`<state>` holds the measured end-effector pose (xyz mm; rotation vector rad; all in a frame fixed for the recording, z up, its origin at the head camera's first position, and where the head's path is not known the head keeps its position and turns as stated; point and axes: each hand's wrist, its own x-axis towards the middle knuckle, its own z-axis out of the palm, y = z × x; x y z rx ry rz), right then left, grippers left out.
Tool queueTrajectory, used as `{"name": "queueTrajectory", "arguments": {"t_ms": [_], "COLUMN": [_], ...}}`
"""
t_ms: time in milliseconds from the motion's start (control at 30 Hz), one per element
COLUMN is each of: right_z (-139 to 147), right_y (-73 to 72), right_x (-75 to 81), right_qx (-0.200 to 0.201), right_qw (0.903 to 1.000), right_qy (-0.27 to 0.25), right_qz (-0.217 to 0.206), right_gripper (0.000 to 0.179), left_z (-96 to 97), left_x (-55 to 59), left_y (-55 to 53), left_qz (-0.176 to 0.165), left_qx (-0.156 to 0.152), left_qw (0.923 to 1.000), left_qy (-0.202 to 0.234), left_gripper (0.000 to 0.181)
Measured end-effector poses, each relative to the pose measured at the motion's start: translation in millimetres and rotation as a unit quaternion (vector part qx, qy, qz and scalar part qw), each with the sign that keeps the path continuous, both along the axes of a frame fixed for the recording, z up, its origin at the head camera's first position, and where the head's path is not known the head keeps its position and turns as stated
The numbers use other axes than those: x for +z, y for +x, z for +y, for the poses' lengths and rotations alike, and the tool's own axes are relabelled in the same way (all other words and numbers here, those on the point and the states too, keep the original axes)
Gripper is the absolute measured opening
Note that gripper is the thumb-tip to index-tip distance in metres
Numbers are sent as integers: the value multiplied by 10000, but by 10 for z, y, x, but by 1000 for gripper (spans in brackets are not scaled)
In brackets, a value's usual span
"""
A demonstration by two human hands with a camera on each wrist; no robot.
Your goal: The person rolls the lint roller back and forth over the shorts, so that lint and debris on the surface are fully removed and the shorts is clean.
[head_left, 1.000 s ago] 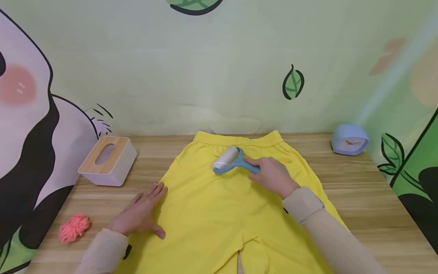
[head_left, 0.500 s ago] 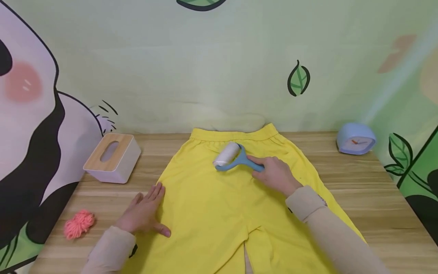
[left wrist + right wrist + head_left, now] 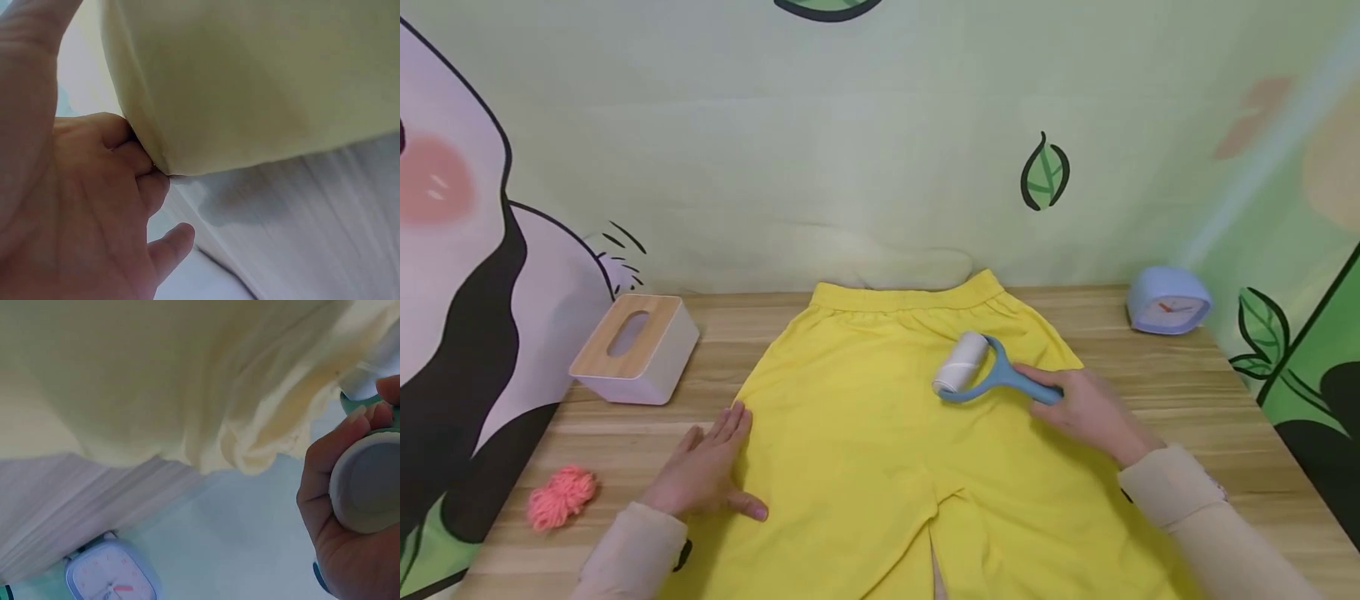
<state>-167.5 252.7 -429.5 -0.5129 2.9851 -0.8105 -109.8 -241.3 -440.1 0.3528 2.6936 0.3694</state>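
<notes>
Yellow pants (image 3: 850, 417) lie spread on the wooden table, waistband toward the wall. My right hand (image 3: 1093, 412) grips the blue handle of a lint roller (image 3: 964, 362); its white roll is over the upper right part of the pants. In the right wrist view, the fingers of the right hand (image 3: 350, 506) curl round the handle, whose round end faces the camera. My left hand (image 3: 703, 471) rests at the left edge of the pants, fingers extended. The left wrist view has the left hand (image 3: 94, 194) against the border of the yellow cloth (image 3: 250, 87).
A white tissue box (image 3: 636, 350) with a wooden lid stands at the back left. In front of it lies a bundle of pink yarn (image 3: 562, 497). A blue clock (image 3: 1168, 302) is at the back right of the table (image 3: 1262, 467), near the painted wall.
The right hand has moved the lint roller rightward and slightly toward me across the pants. The left hand stays at the left edge of the cloth.
</notes>
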Motion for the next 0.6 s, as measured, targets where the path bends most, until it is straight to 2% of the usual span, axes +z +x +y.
{"name": "queueTrajectory", "arguments": {"t_ms": [100,167,267,367,500,600], "right_z": [74,106,121,74,-67,-192], "right_y": [92,158,264,360,398,369], "right_x": [75,148,263,357,380,327], "right_qx": [28,-28,-226,-335,-220,-230], "right_qw": [10000,9999,9978,9913,9806,9784], "right_qy": [50,15,-257,-638,-1225,-1405], "right_qz": [10,-141,-562,-1104,-1514,-1502], "right_gripper": [51,49,49,57,62,62], "left_z": [19,18,2,-11,-3,17], "left_x": [12,12,2,-4,-4,-12], "left_y": [-2,-1,6,12,9,-1], "left_qz": [-32,-5,44,99,137,88], "left_qx": [2,-4,-5,-2,17,27], "left_qw": [10000,10000,10000,9999,9998,9997], "left_qy": [81,67,46,74,132,207], "left_gripper": [143,143,144,144,144,143]}}
